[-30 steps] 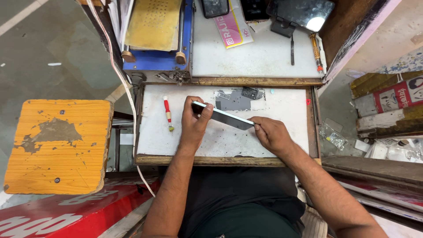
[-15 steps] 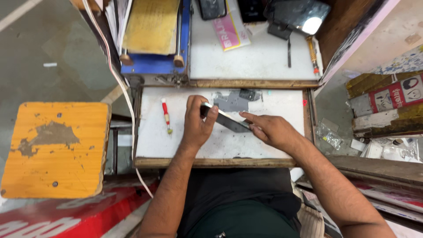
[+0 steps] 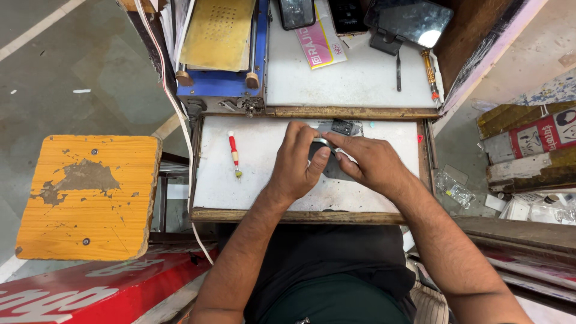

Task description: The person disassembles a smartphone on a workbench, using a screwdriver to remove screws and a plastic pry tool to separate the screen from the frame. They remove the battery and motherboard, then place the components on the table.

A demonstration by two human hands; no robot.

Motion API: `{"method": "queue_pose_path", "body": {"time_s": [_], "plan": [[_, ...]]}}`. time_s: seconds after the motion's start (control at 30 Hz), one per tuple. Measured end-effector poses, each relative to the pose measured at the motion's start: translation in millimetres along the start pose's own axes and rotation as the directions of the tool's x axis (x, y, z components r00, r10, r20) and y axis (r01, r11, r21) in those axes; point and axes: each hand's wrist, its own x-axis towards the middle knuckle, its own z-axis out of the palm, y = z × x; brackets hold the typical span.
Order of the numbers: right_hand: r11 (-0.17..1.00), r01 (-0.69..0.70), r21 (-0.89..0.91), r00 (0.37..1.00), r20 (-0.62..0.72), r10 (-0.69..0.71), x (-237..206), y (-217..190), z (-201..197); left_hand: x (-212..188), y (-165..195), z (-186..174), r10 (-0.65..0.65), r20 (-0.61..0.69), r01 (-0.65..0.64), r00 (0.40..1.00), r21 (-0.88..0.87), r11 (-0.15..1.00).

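From the head view, the left hand (image 3: 298, 163) and right hand (image 3: 371, 163) both pinch a flat dark phone-like slab (image 3: 329, 163) over the white worktop (image 3: 264, 180), where uneven finger pressure might crack or drop it

My left hand (image 3: 298, 162) and right hand (image 3: 371, 164) met in front of me, bare forearms angled inward. Both had fingers curled, thumbs nearly touching, each in a pinching grip, knuckles facing up.
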Motion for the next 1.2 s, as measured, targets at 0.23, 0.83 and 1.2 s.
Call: {"method": "queue_pose_path", "body": {"time_s": [0.23,0.83,1.2], "plan": [[0.997,-0.080,-0.002,0.997,-0.013,0.080,2,-7,-9,11,19,-5,0.035,0.117,-0.043,0.993,0.071,0.997],[0.940,-0.308,0.149,0.923,-0.194,0.333,-27,-35,-16,-45,11,83,-0.179,-0.050,0.174,0.983,-0.092,0.980],[0.914,-0.159,0.372,0.943,-0.216,0.252,-29,-19,-6,-44,-6,53,0.071,-0.050,-0.059,0.996,0.211,0.976]]}}
